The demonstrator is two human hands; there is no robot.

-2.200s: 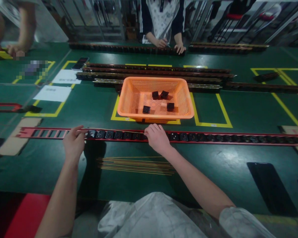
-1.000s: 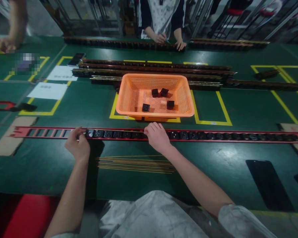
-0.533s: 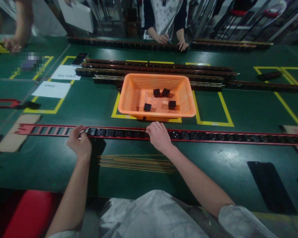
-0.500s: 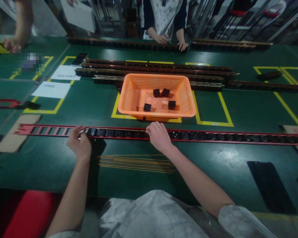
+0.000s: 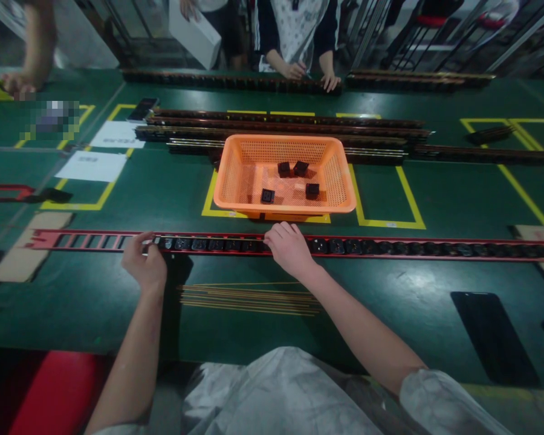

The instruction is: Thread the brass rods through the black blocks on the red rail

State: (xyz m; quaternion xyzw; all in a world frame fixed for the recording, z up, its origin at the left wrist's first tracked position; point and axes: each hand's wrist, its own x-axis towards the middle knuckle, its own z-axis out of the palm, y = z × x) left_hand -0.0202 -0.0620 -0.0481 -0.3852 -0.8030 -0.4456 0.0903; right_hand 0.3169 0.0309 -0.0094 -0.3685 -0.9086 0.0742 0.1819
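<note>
A long red slotted frame (image 5: 90,241) lies across the table in front of me. Black socket-like blocks (image 5: 216,244) fill its slots from the middle to the right; slots at the left end are bare. Along the blocks' upper side runs a thin brass-coloured rod (image 5: 236,238). My right hand (image 5: 286,244) is closed in a pinch on this rod, over the frame's middle. At the last block on the left, my left hand (image 5: 144,257) has thumb and fingers pinched together; what sits between them is hidden. Several loose brass-coloured rods (image 5: 249,302) lie nearer to me.
An orange basket (image 5: 284,208) with several black blocks stands beyond the frame. Behind it are stacked filled frames (image 5: 276,124). A dark phone-like slab (image 5: 494,335) lies at the right, white papers (image 5: 93,166) at the left. Across the table, a person's hands (image 5: 330,80) rest on another frame.
Both my hands keep nearly the same place and pinch. In the background, a person carrying a white board or box has moved right. The view has shifted slightly.
</note>
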